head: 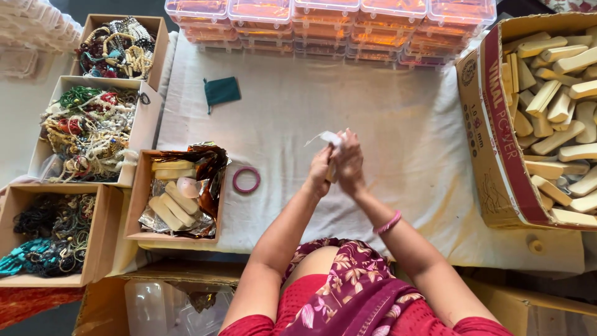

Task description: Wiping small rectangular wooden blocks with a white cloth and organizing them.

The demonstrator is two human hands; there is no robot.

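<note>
A pale cloth (398,124) covers the work surface, ringed by boxes; at its middle the two hands meet, raised a little above it. The left hand (319,172) has its fingers curled shut around a small pale wooden piece (333,173), only a sliver of which shows between the palms; the right hand (349,163) closes over the same piece from the other side, its fingertips pinching a scrap of white paper (328,137) that sticks up and trails off to the left; how far the paper goes round the piece is hidden by the fingers. To do this well, I judge, the paper should be kept taut by the right fingertips while the left holds the piece steady, so no slack bunches under the thumb. A pink bangle (387,223) sits on the right wrist; a loose pink ring (246,180) lies on the cloth to the left, well apart from the hands; beside it a cardboard tray (138,205) holds similar wooden pieces on crinkled foil; further left, three boxes hold bead strings (93,127); to the right a large carton (491,143) is heaped with wooden pieces; clear orange-tinted plastic cases (329,25) are stacked along the far edge, with a small green pouch (222,91) lying before them.
</note>
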